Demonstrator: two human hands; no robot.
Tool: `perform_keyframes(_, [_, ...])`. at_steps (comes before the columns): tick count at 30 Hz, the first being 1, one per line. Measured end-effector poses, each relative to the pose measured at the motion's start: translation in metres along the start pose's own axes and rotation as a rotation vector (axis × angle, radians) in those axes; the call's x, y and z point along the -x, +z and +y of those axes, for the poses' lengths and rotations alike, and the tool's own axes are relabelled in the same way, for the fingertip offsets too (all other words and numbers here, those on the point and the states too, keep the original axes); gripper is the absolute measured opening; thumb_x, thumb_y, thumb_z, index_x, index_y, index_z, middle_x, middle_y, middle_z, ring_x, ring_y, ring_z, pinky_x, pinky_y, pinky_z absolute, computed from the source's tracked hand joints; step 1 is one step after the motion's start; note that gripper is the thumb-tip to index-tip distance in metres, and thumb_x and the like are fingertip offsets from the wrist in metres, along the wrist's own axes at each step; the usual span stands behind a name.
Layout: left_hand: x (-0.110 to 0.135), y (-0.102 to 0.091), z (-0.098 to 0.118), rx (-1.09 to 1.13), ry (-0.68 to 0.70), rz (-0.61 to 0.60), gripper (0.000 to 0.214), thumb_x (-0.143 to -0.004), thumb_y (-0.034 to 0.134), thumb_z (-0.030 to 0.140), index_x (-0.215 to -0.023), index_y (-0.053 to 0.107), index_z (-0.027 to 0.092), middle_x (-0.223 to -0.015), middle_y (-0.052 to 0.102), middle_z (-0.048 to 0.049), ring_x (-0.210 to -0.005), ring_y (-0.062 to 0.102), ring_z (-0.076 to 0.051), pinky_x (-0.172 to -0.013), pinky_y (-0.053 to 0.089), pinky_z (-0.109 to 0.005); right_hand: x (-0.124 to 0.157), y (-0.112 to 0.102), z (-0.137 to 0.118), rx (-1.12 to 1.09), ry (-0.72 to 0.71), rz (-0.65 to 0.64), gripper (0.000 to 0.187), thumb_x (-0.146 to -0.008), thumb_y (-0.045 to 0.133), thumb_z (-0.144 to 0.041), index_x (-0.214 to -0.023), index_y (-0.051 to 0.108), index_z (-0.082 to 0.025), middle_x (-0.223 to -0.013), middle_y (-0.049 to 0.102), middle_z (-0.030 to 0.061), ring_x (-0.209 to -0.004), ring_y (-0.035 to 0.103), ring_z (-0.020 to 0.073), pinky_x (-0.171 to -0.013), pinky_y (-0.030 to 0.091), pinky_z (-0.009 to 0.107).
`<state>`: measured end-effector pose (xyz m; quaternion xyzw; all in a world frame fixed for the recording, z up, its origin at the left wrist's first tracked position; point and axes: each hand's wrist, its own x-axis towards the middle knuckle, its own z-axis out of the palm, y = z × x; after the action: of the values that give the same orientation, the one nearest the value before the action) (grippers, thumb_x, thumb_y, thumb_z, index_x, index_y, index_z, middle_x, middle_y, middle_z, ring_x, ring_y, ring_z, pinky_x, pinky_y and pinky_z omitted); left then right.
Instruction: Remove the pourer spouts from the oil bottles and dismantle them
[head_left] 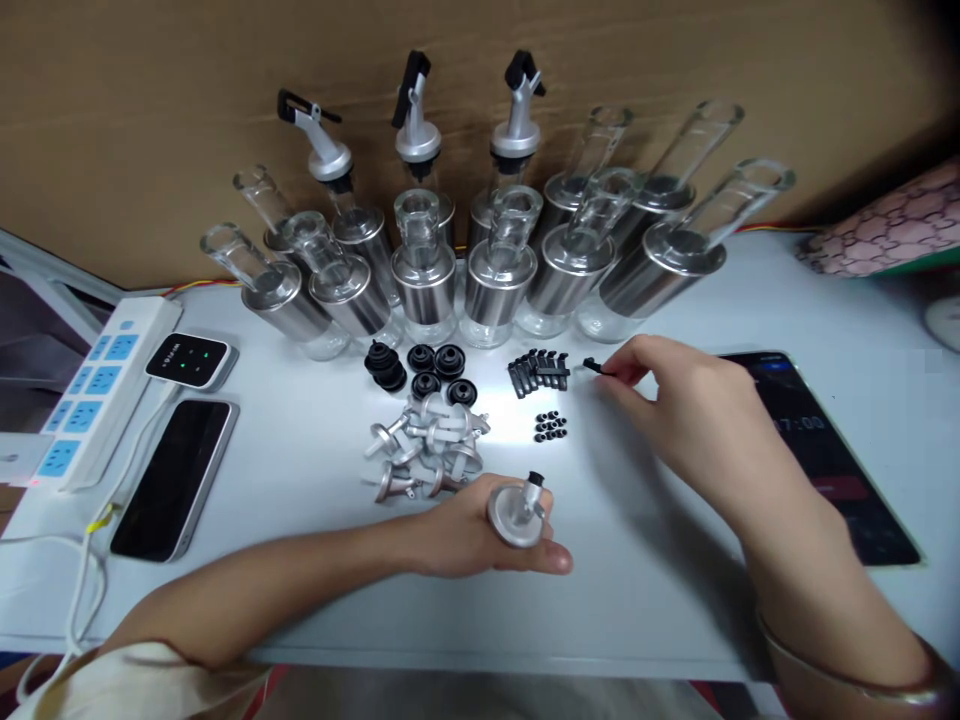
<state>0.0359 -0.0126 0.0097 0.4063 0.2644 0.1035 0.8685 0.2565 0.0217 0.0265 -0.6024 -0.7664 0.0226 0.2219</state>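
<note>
My left hand [472, 530] is closed around a silver pourer spout [517, 512], which carries a small black tip and points upward. Between the thumb and fingertips of my right hand [675, 400] is a small black lever [596, 367], just right of a group of similar black levers [540, 372]. Below that group lie several tiny black caps [551, 427]. A pile of silver pourer spouts [427, 445] rests beyond my left wrist. Black ribbed stoppers [448, 362] sit behind the pile.
Glass bottles with steel sleeves [426, 290] stand in rows at the back; three carry pourers. A power strip [97, 385], a small Wi-Fi device [191, 360] and a phone [174, 480] are at the left. A larger phone [840, 470] lies under my right forearm.
</note>
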Motion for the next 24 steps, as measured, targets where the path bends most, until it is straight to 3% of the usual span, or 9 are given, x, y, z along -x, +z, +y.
perform_keyframes(3, [0.0, 0.0, 0.0, -0.035, 0.026, -0.017, 0.053, -0.063, 0.083, 0.038, -0.057, 0.034, 0.018, -0.052, 0.032, 0.0104, -0.05, 0.027, -0.004, -0.049, 0.02, -0.022, 0.002, 0.005, -0.001, 0.068, 0.03, -0.077, 0.009, -0.081, 0.052, -0.015, -0.074, 0.054, -0.02, -0.073, 0.061, 0.0044, -0.062, 0.057, 0.0189, -0.056, 0.04, 0.03])
perform_keyframes(8, [0.0, -0.002, 0.001, -0.013, 0.024, -0.026, 0.048, -0.067, 0.08, 0.037, -0.059, 0.036, 0.018, -0.051, 0.035, 0.0102, -0.049, 0.028, -0.004, -0.049, 0.021, -0.022, 0.003, 0.008, -0.004, -0.094, 0.095, -0.238, 0.007, -0.075, 0.059, -0.018, -0.082, 0.059, -0.019, -0.081, 0.068, 0.0057, -0.067, 0.063, 0.0198, -0.063, 0.047, 0.03])
perform_keyframes(13, [-0.001, 0.0, 0.003, 0.06, 0.0, -0.04, 0.049, -0.065, 0.082, 0.035, -0.059, 0.037, 0.018, -0.049, 0.037, 0.0108, -0.047, 0.028, -0.004, -0.047, 0.02, -0.021, 0.003, 0.006, -0.007, -0.136, 0.201, -0.216, 0.032, -0.082, 0.045, -0.019, -0.112, 0.054, -0.015, -0.09, 0.072, 0.0111, -0.068, 0.066, 0.0232, -0.068, 0.049, 0.036])
perform_keyframes(18, [-0.003, 0.001, 0.0, 0.148, 0.002, -0.021, 0.057, -0.065, 0.081, 0.042, -0.056, 0.03, 0.019, -0.047, 0.03, 0.0115, -0.045, 0.023, -0.003, -0.048, 0.015, -0.024, 0.0, 0.005, -0.012, -0.215, 0.269, -0.22, 0.039, -0.085, 0.041, -0.024, -0.121, 0.049, -0.011, -0.1, 0.072, 0.0157, -0.073, 0.068, 0.0248, -0.071, 0.05, 0.037])
perform_keyframes(24, [-0.004, -0.005, -0.013, 0.208, 0.078, -0.077, 0.057, -0.075, 0.074, 0.045, -0.055, 0.028, 0.019, -0.045, 0.027, 0.0114, -0.043, 0.023, -0.003, -0.049, 0.013, -0.028, -0.001, 0.001, -0.015, -0.247, 0.364, -0.254, 0.036, -0.083, 0.042, -0.017, -0.117, 0.051, -0.016, -0.075, 0.072, 0.0051, -0.067, 0.068, 0.0227, -0.072, 0.048, 0.035])
